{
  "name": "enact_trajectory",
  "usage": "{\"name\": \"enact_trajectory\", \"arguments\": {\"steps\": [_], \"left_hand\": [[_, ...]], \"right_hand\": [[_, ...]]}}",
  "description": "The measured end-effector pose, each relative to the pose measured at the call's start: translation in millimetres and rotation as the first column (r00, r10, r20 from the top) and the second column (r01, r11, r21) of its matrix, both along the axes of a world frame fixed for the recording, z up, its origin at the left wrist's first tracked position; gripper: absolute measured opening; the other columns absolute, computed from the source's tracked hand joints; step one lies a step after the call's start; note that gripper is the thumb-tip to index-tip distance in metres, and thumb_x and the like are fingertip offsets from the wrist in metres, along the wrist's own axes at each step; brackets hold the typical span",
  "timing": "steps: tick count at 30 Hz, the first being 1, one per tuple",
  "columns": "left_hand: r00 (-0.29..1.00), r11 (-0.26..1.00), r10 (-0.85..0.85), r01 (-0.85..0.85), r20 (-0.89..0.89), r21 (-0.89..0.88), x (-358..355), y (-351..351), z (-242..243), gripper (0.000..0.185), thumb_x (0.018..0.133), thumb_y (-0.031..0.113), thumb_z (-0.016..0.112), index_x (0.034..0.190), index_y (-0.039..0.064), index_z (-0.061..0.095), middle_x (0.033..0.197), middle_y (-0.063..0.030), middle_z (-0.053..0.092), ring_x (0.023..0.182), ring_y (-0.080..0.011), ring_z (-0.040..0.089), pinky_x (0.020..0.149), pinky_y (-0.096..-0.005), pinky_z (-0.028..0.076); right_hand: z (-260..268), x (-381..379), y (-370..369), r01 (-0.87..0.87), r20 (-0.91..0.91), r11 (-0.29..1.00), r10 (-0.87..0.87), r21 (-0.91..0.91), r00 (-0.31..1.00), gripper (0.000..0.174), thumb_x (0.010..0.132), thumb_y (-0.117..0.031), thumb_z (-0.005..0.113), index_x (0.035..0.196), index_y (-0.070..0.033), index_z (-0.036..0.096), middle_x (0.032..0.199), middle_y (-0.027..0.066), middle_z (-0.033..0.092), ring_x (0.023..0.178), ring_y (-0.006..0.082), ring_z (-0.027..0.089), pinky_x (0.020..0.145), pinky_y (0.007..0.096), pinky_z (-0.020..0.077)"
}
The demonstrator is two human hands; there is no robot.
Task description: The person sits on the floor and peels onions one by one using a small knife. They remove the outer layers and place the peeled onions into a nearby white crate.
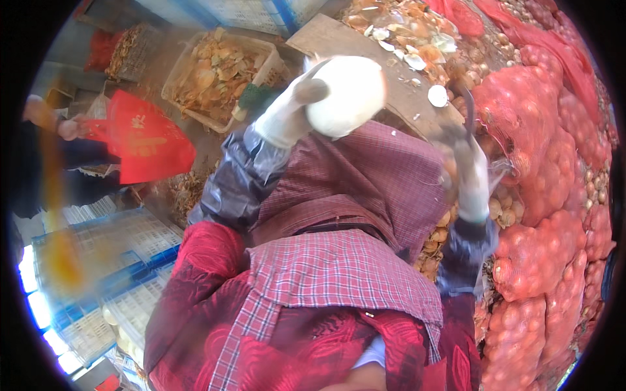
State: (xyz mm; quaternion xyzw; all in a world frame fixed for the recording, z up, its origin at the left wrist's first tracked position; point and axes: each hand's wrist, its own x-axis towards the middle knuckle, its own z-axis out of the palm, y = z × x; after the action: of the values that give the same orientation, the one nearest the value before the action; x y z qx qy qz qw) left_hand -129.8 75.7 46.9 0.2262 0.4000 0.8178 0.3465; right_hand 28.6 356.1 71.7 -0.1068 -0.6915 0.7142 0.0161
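My left hand (296, 105), in a pale glove with dark fingers, holds a large peeled white onion (348, 95) out in front of me. The thumb lies on the onion's near side. To the right, my right hand (462, 146), gloved and blurred by motion, is closed around a knife whose dark curved blade (470, 110) points up. The knife's handle is hidden in the fingers. Beyond my lap, a brown board (337, 39) bears onion skins (415, 34) and a cut white onion piece (437, 96).
Red mesh sacks of onions (533, 254) are piled on the right. A crate of onion skins (171, 93) stands at the upper left. Further left, a person's hand (68, 129) holds a red bag (146, 141). White and blue crates (112, 264) are stacked at the lower left.
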Motion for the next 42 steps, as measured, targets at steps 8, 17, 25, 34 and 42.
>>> {"name": "enact_trajectory", "arguments": {"steps": [8,17,25,34,42], "left_hand": [[0.269,0.708,-0.25,-0.605,-0.93,-0.365,33,134,70,0.09,0.072,0.048,0.078,0.142,0.002,0.047,0.147,-0.0253,0.041,0.138,-0.0398,0.04,0.113,-0.049,0.036],[0.925,0.066,-0.106,-0.359,-0.364,-0.931,100,-286,-232,0.039,0.098,0.018,0.058,0.134,0.004,0.056,0.122,-0.0169,0.064,0.108,-0.0248,0.063,0.092,-0.033,0.052],[0.792,-0.455,-0.306,0.366,0.528,-0.812,153,-362,-215,0.04,0.098,0.023,0.056,0.134,0.003,0.056,0.116,-0.015,0.067,0.103,-0.0233,0.063,0.087,-0.0337,0.052],[0.657,-0.402,-0.576,0.29,0.486,-0.868,-16,-312,-59,0.036,0.096,0.021,0.057,0.126,0.002,0.06,0.11,-0.0159,0.068,0.099,-0.0258,0.065,0.085,-0.0357,0.053],[0.421,-0.207,-0.87,0.163,0.258,-0.965,-91,-259,-114,0.032,0.094,0.02,0.058,0.12,0.002,0.064,0.105,-0.0168,0.07,0.095,-0.0281,0.067,0.083,-0.0376,0.054]], "right_hand": [[-137,-42,35,0.433,-0.114,0.845,-0.487,-0.314,0.866,0.042,0.1,-0.041,0.055,0.119,-0.003,0.055,0.083,0.0016,0.061,0.065,0.0113,0.058,0.053,0.0237,0.0475],[-157,-51,119,-0.175,-0.344,0.59,-0.187,-0.788,0.92,0.038,0.093,-0.032,0.063,0.117,-0.005,0.054,0.082,0.0026,0.057,0.043,0.0043,0.037,0.035,0.0193,0.0294],[-133,-192,132,-0.313,-0.29,0.567,0.133,-0.762,0.948,0.054,0.102,-0.025,0.054,0.147,0.002,0.041,0.121,0.0207,0.063,0.036,0.0038,0.037,0.03,0.0189,0.0284],[-143,-183,146,-0.295,-0.242,0.622,0.171,-0.725,0.955,0.061,0.1,-0.042,0.054,0.146,-0.005,0.041,0.106,0.0196,0.063,0.035,0.0098,0.037,0.035,0.0228,0.0371],[-84,-84,84,0.056,-0.115,0.423,-0.368,-0.905,0.923,0.041,0.097,-0.026,0.062,0.131,-0.008,0.049,0.093,0.0091,0.061,0.039,0.0083,0.037,0.037,0.0215,0.0324]]}}
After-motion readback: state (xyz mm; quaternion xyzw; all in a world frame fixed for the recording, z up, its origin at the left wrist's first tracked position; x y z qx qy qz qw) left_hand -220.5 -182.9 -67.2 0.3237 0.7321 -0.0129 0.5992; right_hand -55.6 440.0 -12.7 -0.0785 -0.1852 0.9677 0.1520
